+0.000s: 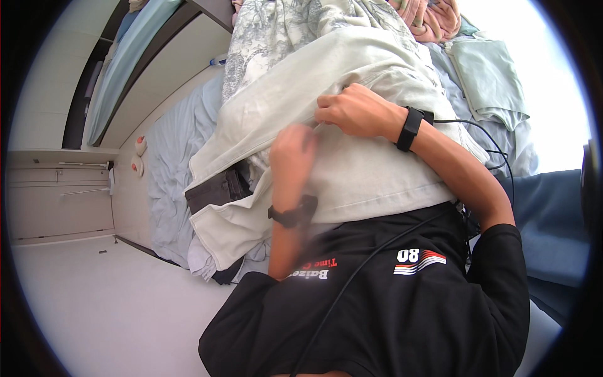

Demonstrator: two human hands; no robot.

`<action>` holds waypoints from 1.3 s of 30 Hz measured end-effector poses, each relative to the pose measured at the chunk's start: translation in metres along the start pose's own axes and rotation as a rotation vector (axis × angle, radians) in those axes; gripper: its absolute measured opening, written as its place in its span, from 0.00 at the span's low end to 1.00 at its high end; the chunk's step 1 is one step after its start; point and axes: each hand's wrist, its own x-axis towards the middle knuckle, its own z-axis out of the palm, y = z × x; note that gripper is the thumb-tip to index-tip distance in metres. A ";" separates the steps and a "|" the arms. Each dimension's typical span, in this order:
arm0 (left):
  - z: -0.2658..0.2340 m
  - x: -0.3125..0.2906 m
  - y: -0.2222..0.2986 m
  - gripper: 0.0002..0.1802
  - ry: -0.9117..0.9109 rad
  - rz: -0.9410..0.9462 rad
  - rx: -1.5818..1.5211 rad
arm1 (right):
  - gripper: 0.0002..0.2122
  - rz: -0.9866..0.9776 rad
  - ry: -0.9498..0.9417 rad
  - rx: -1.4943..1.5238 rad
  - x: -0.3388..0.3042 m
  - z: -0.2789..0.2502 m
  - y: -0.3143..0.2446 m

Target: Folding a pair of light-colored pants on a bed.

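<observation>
A pair of cream trousers (377, 173) lies spread across the bed in front of me, its two legs parting toward the left. My right hand (358, 112) is closed, its fingers pinching the trouser fabric near the middle. Close beside it, my left hand (294, 151) is raised over the trousers and smeared by motion, so its fingers cannot be made out. Each wrist wears a black band. Between the trouser legs shows a dark folded garment (217, 191).
A patterned grey-and-white cover (270, 47) lies beyond the trousers. Folded pale green cloth (490, 78) sits at the far right, near a pink bundle (430, 19). Light blue bedding (179, 163) spreads left. A black cable (487, 132) runs beside my right arm.
</observation>
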 end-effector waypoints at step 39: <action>0.001 -0.027 -0.024 0.10 -0.251 0.029 0.023 | 0.10 0.006 -0.008 0.001 0.003 -0.002 -0.006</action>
